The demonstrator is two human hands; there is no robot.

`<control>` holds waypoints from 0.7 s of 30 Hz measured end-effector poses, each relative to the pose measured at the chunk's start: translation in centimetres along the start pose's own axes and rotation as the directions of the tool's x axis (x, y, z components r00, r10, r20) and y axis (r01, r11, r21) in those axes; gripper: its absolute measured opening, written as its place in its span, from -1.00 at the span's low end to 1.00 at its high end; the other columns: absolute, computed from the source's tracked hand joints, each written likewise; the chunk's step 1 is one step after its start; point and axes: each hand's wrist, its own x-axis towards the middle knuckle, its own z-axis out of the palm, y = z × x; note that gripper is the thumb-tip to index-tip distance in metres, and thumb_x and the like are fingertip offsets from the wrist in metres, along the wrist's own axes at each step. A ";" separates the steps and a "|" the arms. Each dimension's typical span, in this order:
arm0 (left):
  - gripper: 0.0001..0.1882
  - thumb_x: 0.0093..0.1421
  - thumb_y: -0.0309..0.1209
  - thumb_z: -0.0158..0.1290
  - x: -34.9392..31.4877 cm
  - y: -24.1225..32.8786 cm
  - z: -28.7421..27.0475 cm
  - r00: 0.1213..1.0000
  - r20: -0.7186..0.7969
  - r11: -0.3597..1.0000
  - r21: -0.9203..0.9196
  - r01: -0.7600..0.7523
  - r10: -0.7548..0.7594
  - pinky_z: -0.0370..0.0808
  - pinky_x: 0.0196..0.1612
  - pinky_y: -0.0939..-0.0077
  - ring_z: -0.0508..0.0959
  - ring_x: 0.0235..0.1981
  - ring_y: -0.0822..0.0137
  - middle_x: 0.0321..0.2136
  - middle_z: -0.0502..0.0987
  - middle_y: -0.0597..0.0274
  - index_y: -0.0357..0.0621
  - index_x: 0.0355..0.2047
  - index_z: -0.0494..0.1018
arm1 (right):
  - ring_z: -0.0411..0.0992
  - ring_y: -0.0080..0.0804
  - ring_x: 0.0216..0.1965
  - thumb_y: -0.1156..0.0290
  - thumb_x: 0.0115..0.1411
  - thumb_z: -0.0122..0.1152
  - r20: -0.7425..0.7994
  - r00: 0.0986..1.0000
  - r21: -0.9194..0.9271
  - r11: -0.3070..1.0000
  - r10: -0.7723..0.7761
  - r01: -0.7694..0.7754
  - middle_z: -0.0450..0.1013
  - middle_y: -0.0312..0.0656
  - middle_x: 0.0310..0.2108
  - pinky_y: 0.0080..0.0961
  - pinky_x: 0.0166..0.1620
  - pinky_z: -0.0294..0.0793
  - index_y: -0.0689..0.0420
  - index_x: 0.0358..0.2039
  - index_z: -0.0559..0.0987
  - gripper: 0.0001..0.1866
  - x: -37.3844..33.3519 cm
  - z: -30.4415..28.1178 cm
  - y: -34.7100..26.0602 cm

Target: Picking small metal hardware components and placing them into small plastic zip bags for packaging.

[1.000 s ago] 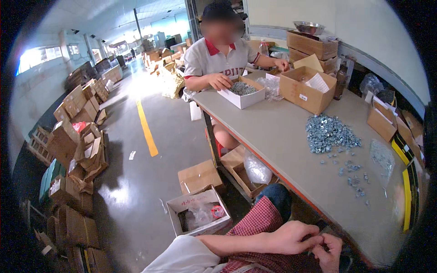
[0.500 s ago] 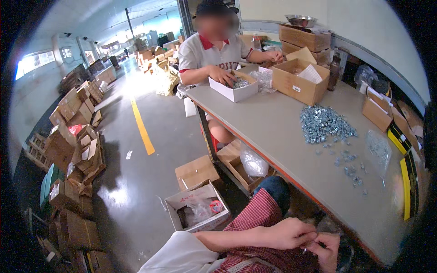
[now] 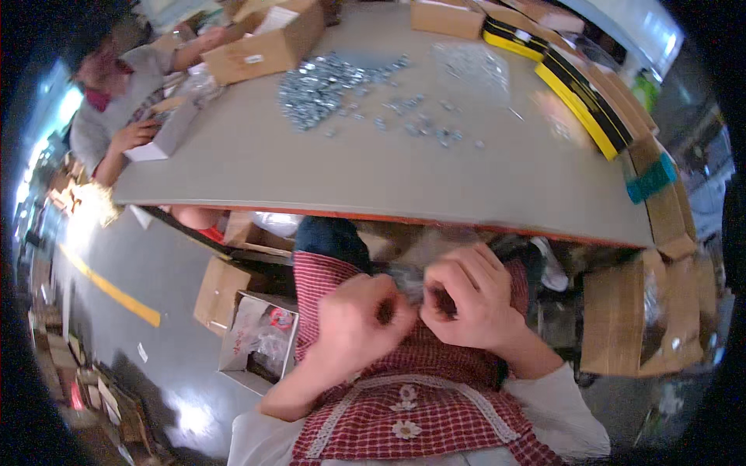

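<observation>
Silvery metal bits lie in a pile on the grey table, with loose ones to its right. Small finger work seems to be in hand, low over the red checked apron; the next move likely calls for careful fingertips. The left hand and right hand sit close together, each curled into a loose, round fist. I cannot tell if they hold anything.

Red/wht check apron w/ wht lace trim & daisy appliqués, wht slvs, dk-blue trousers
</observation>
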 end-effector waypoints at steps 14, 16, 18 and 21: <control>-0.57 0.40 -0.14 -0.07 1.8 -0.2 1.5 0.781 0.556 0.124 -0.786 0.605 -0.283 0.52 -0.14 0.51 0.51 -0.06 0.39 -0.14 0.56 0.13 -0.26 0.06 0.37 | 0.33 -0.18 0.18 0.38 -0.05 0.41 -0.122 0.978 0.052 0.983 -0.168 0.176 0.56 -0.41 -0.13 0.16 0.33 -0.08 -0.05 -0.35 0.64 -0.80 -1.2 -3.4 0.6; -0.52 0.42 -0.07 -0.13 2.3 0.6 1.1 0.715 0.638 0.047 -0.736 0.675 -0.287 0.52 -0.36 0.54 0.55 -0.25 0.39 -0.27 0.57 0.16 -0.23 0.10 0.32 | 0.35 -0.17 0.19 0.39 -0.03 0.41 -0.119 0.982 0.036 0.988 -0.144 0.150 0.58 -0.43 -0.13 0.17 0.35 -0.17 -0.04 -0.34 0.64 -0.80 -1.5 -3.8 0.9; -0.56 0.39 -0.12 -0.06 2.8 0.0 0.4 0.634 0.735 0.015 -0.650 0.760 -0.240 0.34 -0.61 0.63 0.46 -0.55 0.46 -0.47 0.51 0.25 -0.20 0.08 0.34 | 0.37 -0.17 0.19 0.40 -0.02 0.40 -0.115 0.986 0.020 0.992 -0.119 0.122 0.59 -0.44 -0.13 0.17 0.37 -0.26 -0.02 -0.33 0.64 -0.81 -1.9 -4.2 1.5; -0.75 0.33 -0.30 0.05 3.0 -1.4 1.5 0.757 0.578 0.073 -0.778 0.624 -0.306 0.14 -0.68 0.67 0.26 -0.72 0.57 -0.63 0.37 0.39 -0.16 -0.07 0.37 | 0.16 -0.04 0.35 0.33 0.08 0.33 0.036 0.995 0.050 0.995 -0.091 0.089 0.54 -0.36 0.02 0.29 0.36 -0.49 -0.05 -0.19 0.66 -0.76 -2.4 -4.8 2.5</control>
